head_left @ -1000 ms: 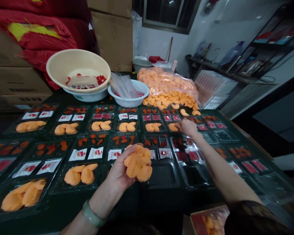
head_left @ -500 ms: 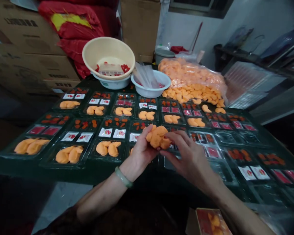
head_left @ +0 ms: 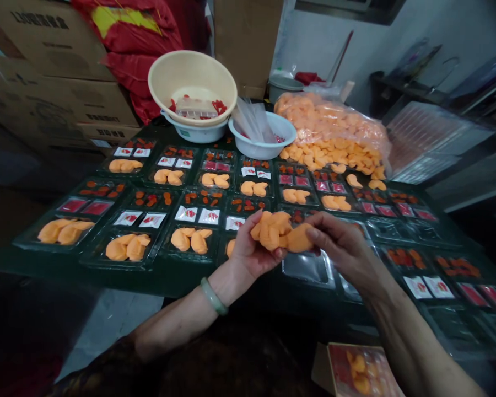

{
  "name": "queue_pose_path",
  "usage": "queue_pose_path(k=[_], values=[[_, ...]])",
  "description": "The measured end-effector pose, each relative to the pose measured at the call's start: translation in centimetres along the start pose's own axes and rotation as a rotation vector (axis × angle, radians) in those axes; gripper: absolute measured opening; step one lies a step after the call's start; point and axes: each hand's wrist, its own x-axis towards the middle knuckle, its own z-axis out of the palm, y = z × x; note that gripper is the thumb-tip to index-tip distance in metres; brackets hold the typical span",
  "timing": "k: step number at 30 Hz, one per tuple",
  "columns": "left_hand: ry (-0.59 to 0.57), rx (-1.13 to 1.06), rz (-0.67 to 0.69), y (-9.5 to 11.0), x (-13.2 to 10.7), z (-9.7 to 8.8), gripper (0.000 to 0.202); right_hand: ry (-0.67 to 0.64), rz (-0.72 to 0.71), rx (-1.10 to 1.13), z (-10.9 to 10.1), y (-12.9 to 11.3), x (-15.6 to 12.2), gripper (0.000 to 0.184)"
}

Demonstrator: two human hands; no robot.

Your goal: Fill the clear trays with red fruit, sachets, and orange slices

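My left hand [head_left: 252,251], with a green bangle on its wrist, is closed round several orange, curved, fortune-cookie-shaped pieces [head_left: 273,227]. At its right, my right hand [head_left: 341,242] grips one more orange cookie-shaped piece [head_left: 300,238] between thumb and fingers; this piece touches the bunch in my left hand. Below and behind my hands lie clear plastic trays [head_left: 310,270] with compartments. The trays on the left hold a pair of orange pieces [head_left: 128,246], two small sachets [head_left: 139,219] and reddish-brown bits [head_left: 152,199]. Several trays on the right have bare front compartments.
A large clear bag of orange pieces [head_left: 334,124] spills onto the dark green tabletop at the back. Left of it stand a blue basin [head_left: 262,148] and a cream basin [head_left: 192,71]. Cardboard boxes [head_left: 45,99] rise at the left. A small picture box [head_left: 361,369] is below the table edge.
My right hand has drawn one orange piece rightward, partly away from the bunch in my left hand. The whole view has shifted slightly.
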Motion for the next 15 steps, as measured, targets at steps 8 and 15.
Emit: queue_pose_path(k=[8, 15], values=[[-0.032, 0.021, 0.138, 1.6, -0.7, -0.3, 0.028, 0.323, 0.244, 0.347, -2.7, 1.5, -1.5, 0.029], [0.03, 0.065, 0.248, 3.0, -1.1, 0.3, 0.035, 0.471, 0.412, 0.322, -0.6, 4.9, -5.7, 0.021]])
